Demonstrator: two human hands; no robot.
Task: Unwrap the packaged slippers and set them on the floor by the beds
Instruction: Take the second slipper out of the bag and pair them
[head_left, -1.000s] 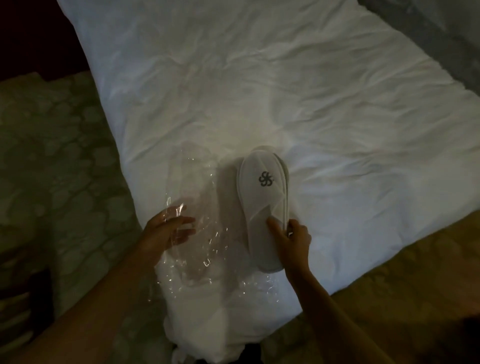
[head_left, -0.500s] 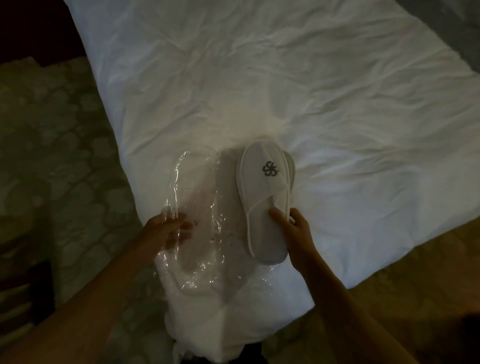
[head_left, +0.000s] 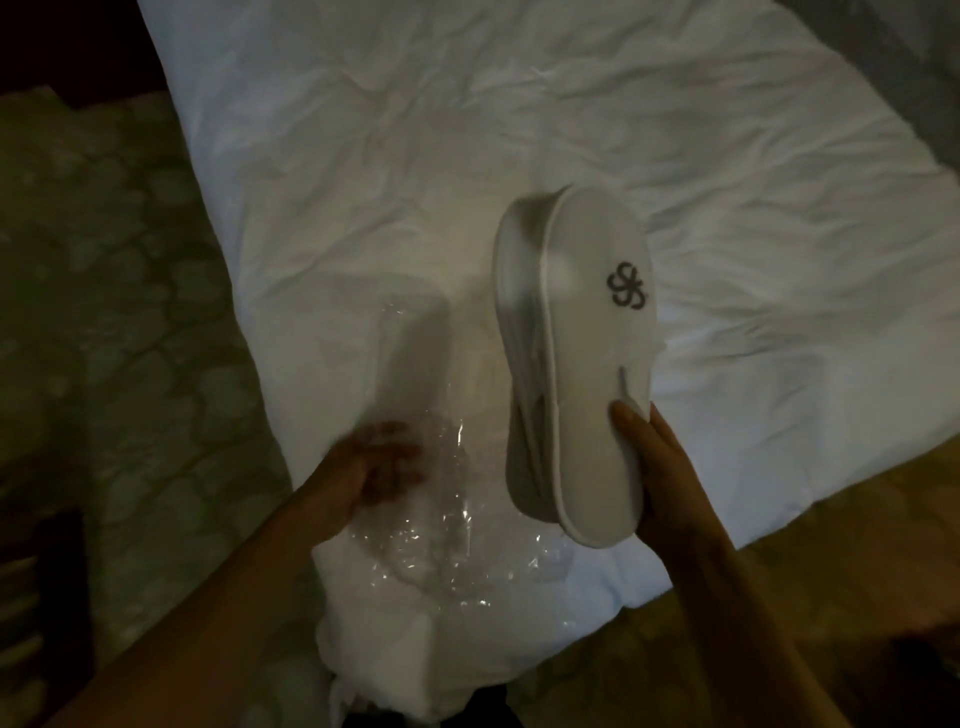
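A pair of white slippers (head_left: 576, 364), stacked together with a dark logo on the top one, is lifted above the bed and tilted. My right hand (head_left: 657, 467) grips the pair at its heel end, thumb on top. The clear plastic wrapper (head_left: 431, 499) lies crumpled and empty on the bed corner to the left of the slippers. My left hand (head_left: 371, 467) rests on the wrapper's left edge, fingers bent against the plastic; whether it pinches the plastic is blurred.
The white bed cover (head_left: 519, 156) fills most of the view, its corner pointing towards me. Patterned carpet (head_left: 104, 312) lies to the left of the bed, brownish floor (head_left: 831, 545) to the right. A dark object (head_left: 41, 571) stands at the lower left edge.
My right hand has lifted the slippers off the bed and swung them up and to the right. The wrapper stays on the bed under my left hand.
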